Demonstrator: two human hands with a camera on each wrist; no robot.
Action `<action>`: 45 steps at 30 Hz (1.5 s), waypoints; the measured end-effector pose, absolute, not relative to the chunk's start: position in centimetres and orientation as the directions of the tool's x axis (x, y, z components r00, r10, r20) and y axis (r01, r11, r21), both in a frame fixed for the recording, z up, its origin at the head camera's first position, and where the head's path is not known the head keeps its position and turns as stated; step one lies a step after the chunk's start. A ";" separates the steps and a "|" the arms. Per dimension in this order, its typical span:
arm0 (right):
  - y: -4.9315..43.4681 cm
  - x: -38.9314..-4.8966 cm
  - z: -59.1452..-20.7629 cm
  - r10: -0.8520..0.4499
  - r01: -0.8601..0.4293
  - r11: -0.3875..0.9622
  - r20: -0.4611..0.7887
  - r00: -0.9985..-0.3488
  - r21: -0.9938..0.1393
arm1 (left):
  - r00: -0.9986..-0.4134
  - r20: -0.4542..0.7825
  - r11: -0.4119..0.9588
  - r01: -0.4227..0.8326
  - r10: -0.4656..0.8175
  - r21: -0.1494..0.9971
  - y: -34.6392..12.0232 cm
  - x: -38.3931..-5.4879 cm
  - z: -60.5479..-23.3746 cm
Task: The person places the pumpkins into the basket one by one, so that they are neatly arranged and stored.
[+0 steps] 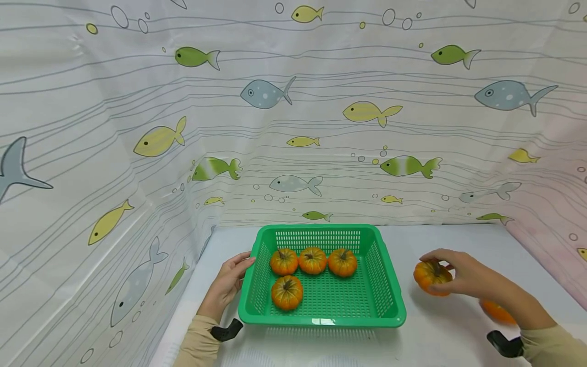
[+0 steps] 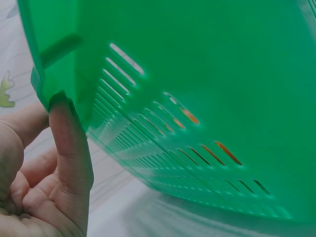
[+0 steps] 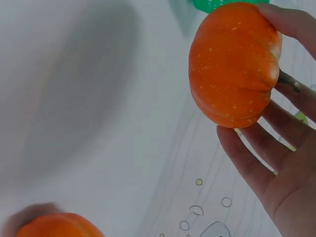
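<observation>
A green plastic basket [image 1: 339,321] with slotted walls stands on the table and holds several small orange pumpkins [image 1: 286,293]. At its left side my left hand [image 1: 228,281] grips the rim; the left wrist view shows the fingertips [image 2: 64,116] at the edge of the green wall [image 2: 197,64]. To the right of the basket, my right hand [image 1: 468,272] holds another small pumpkin [image 1: 431,278] between thumb and fingers. That pumpkin [image 3: 234,64] is raised over the table, its dark stem turned toward the palm in the right wrist view.
One more pumpkin [image 1: 497,311] lies on the white table [image 1: 440,336], partly hidden under my right forearm. A fish-patterned sheet [image 1: 302,117] encloses the back and sides. Black wrist straps [image 1: 227,331] sit at both sleeves.
</observation>
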State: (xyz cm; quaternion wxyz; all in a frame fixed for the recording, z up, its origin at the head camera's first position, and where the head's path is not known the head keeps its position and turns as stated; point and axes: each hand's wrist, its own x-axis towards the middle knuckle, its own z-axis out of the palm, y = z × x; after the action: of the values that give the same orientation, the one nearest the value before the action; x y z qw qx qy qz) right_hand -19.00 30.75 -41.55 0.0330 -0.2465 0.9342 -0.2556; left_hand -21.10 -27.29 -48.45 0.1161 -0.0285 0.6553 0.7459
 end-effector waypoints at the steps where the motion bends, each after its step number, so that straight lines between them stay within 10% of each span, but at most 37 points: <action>1: 30.6 -19.0 -41.4 -0.480 -0.447 0.745 0.068 -0.875 -0.495 | -0.972 -0.193 -0.112 -0.209 0.137 0.971 -27.3 -21.1 -48.4; 45: 24.1 -20.6 -37.1 -0.591 -0.560 0.677 0.101 -0.800 -0.477 | -0.968 -0.210 -0.114 -0.226 0.136 0.967 -27.3 -20.9 -48.1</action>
State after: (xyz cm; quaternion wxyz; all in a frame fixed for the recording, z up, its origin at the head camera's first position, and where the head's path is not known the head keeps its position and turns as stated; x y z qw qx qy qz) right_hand -20.57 24.07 -37.07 0.0309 -0.3144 0.9152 -0.2502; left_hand -20.89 -27.25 -48.08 0.1215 -0.0342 0.6543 0.7456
